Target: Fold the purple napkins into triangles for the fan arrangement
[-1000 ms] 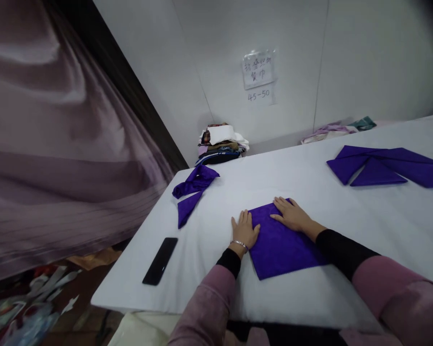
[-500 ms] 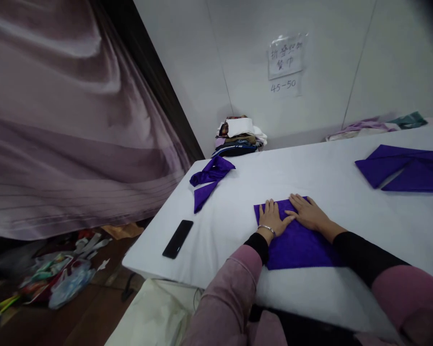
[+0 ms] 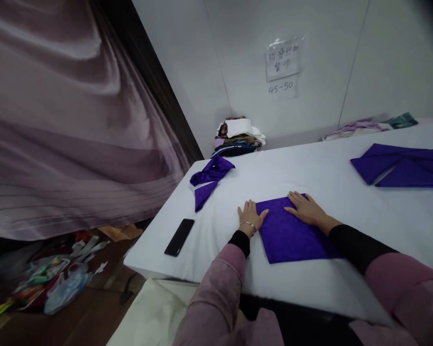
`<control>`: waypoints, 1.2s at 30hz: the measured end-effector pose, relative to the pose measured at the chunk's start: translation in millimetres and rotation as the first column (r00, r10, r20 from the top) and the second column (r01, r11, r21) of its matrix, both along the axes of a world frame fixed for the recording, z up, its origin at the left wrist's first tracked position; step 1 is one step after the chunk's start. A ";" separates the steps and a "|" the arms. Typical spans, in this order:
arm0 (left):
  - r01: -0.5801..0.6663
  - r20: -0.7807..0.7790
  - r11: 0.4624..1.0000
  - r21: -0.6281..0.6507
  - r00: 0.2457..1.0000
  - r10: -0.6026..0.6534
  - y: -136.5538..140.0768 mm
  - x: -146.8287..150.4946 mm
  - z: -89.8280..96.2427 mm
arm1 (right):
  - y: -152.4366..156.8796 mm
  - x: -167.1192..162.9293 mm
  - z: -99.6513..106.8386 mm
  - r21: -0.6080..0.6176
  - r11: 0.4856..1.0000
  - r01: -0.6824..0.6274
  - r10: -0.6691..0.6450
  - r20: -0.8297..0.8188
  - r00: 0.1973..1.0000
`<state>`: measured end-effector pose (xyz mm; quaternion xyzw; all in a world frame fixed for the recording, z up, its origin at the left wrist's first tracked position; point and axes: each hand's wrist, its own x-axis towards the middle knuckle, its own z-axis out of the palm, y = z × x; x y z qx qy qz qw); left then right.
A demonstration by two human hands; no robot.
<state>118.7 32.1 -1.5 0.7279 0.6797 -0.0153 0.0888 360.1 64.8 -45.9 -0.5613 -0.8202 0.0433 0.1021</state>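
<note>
A purple cloth napkin (image 3: 292, 238), folded into a flat four-sided shape, lies on the white-covered table (image 3: 216, 240) in front of me. My left hand (image 3: 251, 217) rests open at its left edge, thumb over the cloth and the other fingers on the tablecloth. Flat on the upper right part of the napkin, my right hand (image 3: 305, 208) has its fingers stretched out. The right forearm hides the napkin's right side.
A black phone (image 3: 179, 237) lies left on the table, below a twisted purple cloth (image 3: 211, 180). Folded purple cloths (image 3: 404, 166) are at the right. Stacked clothes (image 3: 238, 137) stand by the wall under a handwritten sign (image 3: 282, 62). Bags (image 3: 67, 288) lie on the floor.
My left hand has slid left, from the top of the napkin to its left edge. The right hand stays flat on the cloth in nearly the same place.
</note>
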 end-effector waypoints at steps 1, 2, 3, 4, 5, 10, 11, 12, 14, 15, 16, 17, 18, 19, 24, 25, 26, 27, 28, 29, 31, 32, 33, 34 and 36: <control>-0.030 -0.008 1.000 0.007 1.000 0.030 0.2 3.7 1.8 | 0.1 -0.2 0.4 0.000 1.000 -0.003 0.003 -0.001 1.000; -0.039 -0.018 0.999 0.029 0.999 0.039 0.2 8.9 3.8 | 0.3 -0.3 0.3 0.003 1.000 -0.005 0.005 -0.001 1.000; -0.016 -0.028 0.998 0.067 0.999 0.018 0.1 15.6 5.6 | 0.6 -0.2 -0.1 0.011 1.000 -0.007 0.007 0.001 1.000; 0.038 -0.038 0.993 0.114 0.999 -0.034 0.0 23.2 7.1 | 1.0 0.0 -0.8 0.020 1.000 -0.008 0.008 0.006 1.000; 0.111 -0.049 0.981 0.161 0.993 -0.105 0.0 31.3 8.0 | 1.3 0.2 -1.4 0.027 1.000 -0.008 0.008 0.012 1.000; 0.348 -0.062 0.924 0.156 0.937 -0.343 5.1 57.6 1.8 | -0.1 -1.8 0.9 0.040 0.999 -0.017 0.016 0.003 1.000; 0.354 -0.050 0.928 0.118 0.935 -0.350 7.0 57.9 -0.9 | -0.7 -2.9 2.9 0.035 0.999 -0.015 0.015 0.004 1.000; 0.350 -0.038 0.933 0.086 0.937 -0.348 8.9 57.0 -3.7 | -1.3 -3.6 5.2 0.026 1.000 -0.015 0.015 0.008 1.000; 0.337 -0.019 0.940 0.059 0.941 -0.337 12.0 53.4 -8.5 | -2.0 -2.7 9.3 0.005 1.000 -0.010 0.010 0.017 1.000; 0.332 -0.011 0.941 0.061 0.943 -0.332 12.9 51.6 -10.1 | -2.2 -0.4 10.9 -0.006 1.000 0.004 -0.004 0.020 1.000; 0.330 -0.005 0.942 0.066 0.944 -0.330 13.5 50.3 -11.2 | -2.2 3.6 12.0 -0.016 0.999 0.029 -0.029 0.021 0.999; 0.328 -0.001 0.942 0.071 0.944 -0.329 13.6 49.4 -11.8 | -2.1 9.3 12.6 -0.024 0.998 0.062 -0.062 0.023 0.998; 0.329 0.001 0.942 0.072 0.944 -0.330 13.5 49.2 -11.9 | -1.7 16.4 12.9 -0.032 0.995 0.099 -0.098 0.027 0.995; 0.330 0.003 0.941 0.073 0.944 -0.331 13.2 49.3 -11.7 | -1.1 24.5 13.2 -0.039 0.990 0.133 -0.132 0.032 0.991; 0.326 0.018 0.943 0.070 0.944 -0.328 12.1 51.5 -9.7 | 7.3 59.8 21.9 -0.141 0.971 0.193 -0.187 0.051 0.981; 0.325 0.019 0.943 0.069 0.945 -0.327 12.1 51.7 -9.5 | 8.8 61.2 25.6 -0.174 0.959 0.222 -0.218 0.040 0.975; 0.325 0.017 0.943 0.067 0.945 -0.327 12.1 51.7 -9.2 | 9.4 59.3 29.5 -0.192 0.946 0.259 -0.259 0.028 0.965; 0.326 0.016 0.943 0.066 0.945 -0.327 12.2 51.7 -8.9 | 8.9 53.8 33.2 -0.188 0.937 0.293 -0.296 0.015 0.955; 0.327 0.015 0.943 0.067 0.944 -0.329 12.2 51.6 -8.7 | 7.1 44.8 36.3 -0.163 0.938 0.307 -0.311 0.000 0.951; 0.329 0.013 0.942 0.069 0.944 -0.330 12.4 51.5 -8.5 | 4.1 32.6 38.7 -0.122 0.950 0.287 -0.291 -0.016 0.957; 0.334 0.007 0.941 0.060 0.942 -0.335 13.0 51.2 -8.4 | -4.4 2.1 40.4 -0.058 0.991 0.125 -0.128 -0.049 0.991; 0.339 -0.003 0.940 0.047 0.941 -0.339 13.4 51.1 -8.5 | -9.0 -13.6 39.9 -0.060 0.998 0.011 -0.015 -0.074 0.997; 0.345 -0.016 0.938 0.029 0.939 -0.345 13.8 51.0 -8.7 | -13.1 -27.8 38.8 -0.070 0.994 -0.084 0.076 -0.106 0.991; 0.353 -0.030 0.936 0.011 0.935 -0.352 14.3 51.0 -8.9 | -16.3 -39.3 37.3 -0.090 0.985 -0.146 0.132 -0.140 0.981; 0.366 -0.050 0.930 -0.011 0.929 -0.366 15.0 50.7 -9.6 | -19.1 -51.1 34.2 -0.136 0.968 -0.212 0.182 -0.202 0.962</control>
